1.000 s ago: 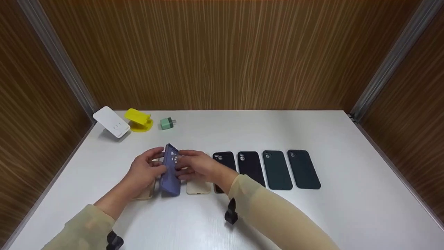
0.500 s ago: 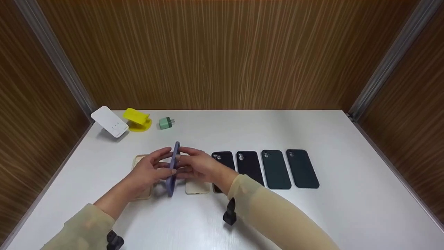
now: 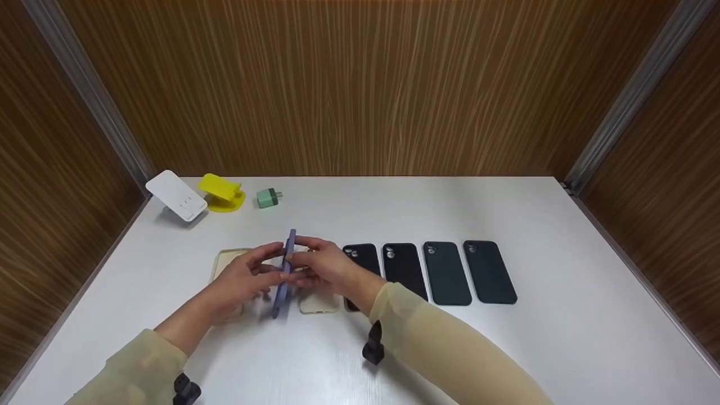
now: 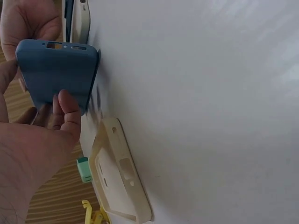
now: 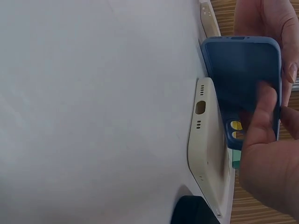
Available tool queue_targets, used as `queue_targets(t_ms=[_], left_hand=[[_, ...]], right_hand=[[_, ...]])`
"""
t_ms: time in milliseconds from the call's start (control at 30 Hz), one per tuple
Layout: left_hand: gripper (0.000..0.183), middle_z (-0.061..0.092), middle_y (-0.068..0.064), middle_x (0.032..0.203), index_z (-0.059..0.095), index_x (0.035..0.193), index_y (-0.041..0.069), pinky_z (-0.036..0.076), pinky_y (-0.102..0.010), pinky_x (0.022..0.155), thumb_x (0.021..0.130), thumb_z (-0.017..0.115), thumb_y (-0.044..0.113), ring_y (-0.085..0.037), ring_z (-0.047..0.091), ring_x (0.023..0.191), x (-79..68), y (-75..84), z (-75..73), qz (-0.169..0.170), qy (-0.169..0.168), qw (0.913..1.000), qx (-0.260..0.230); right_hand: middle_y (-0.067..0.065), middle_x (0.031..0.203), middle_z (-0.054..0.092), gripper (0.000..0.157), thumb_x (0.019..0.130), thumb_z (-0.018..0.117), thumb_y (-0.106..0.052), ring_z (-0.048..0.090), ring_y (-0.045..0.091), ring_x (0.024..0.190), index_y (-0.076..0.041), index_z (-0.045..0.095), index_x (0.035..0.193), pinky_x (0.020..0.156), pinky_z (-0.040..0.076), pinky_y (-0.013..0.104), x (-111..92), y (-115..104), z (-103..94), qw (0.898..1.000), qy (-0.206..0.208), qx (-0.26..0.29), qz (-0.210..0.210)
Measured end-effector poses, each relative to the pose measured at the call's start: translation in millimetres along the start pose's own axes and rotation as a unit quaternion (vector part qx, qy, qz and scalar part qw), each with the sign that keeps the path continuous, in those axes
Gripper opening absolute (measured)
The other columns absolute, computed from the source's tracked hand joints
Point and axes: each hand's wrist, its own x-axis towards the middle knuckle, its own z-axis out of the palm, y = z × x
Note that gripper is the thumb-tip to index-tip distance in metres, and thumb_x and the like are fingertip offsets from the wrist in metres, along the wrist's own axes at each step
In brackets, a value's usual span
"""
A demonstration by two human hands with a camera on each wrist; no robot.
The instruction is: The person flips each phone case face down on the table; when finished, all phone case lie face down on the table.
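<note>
A purple-blue phone case (image 3: 280, 298) stands on its long edge between my two hands, seen nearly edge-on in the head view. My left hand (image 3: 236, 281) pinches it from the left, the thumb on its flat back. From the right, my right hand (image 3: 332, 267) grips it near the camera cutouts, thumb on the hollow inner side (image 5: 238, 65). A cream phone case (image 4: 117, 172) lies beneath my left hand, hollow side up. Another cream case (image 5: 203, 135) lies under my right hand, partly hidden by it.
Two black phone cases (image 3: 406, 270) and two dark green ones (image 3: 448, 275) lie in a row to the right. At the back left are a white stand (image 3: 177, 196), a yellow stand (image 3: 222, 191) and a green plug charger (image 3: 268, 198). Wood-grain panels (image 3: 360, 90) surround the white table (image 3: 394, 208).
The purple-blue case has turned from showing its broad face to nearly edge-on, and has shifted slightly right. My left hand moved right with it; my right hand stayed about where it was.
</note>
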Motion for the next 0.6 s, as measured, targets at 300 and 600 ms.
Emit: queue_targets(t_ms=[300,600], left_hand=[[0.063,0.044,-0.008,0.164,0.042,0.163,0.016,0.048,-0.043,0.106,0.106,0.067,0.028,-0.028,0.055,0.136,2.1,-1.7,-2.8,-0.022,0.044,0.9988,0.003],[0.067,0.049,-0.018,0.158,0.042,0.163,0.013,0.05,-0.042,0.104,0.104,0.07,0.029,-0.031,0.06,0.129,5.4,-0.6,-7.2,-0.019,0.065,0.9976,-0.015]], right_hand=[[0.014,0.114,0.076,0.055,0.097,0.073,-0.011,0.071,0.016,0.073,-0.023,0.062,0.15,0.061,0.053,0.023,-1.6,-4.0,-0.7,1.0,0.019,0.015,-0.017],[0.01,0.107,0.076,0.054,0.098,0.068,-0.008,0.069,0.017,0.072,-0.022,0.063,0.149,0.06,0.05,0.024,-5.0,-7.4,-0.8,0.998,0.002,0.021,-0.055]])
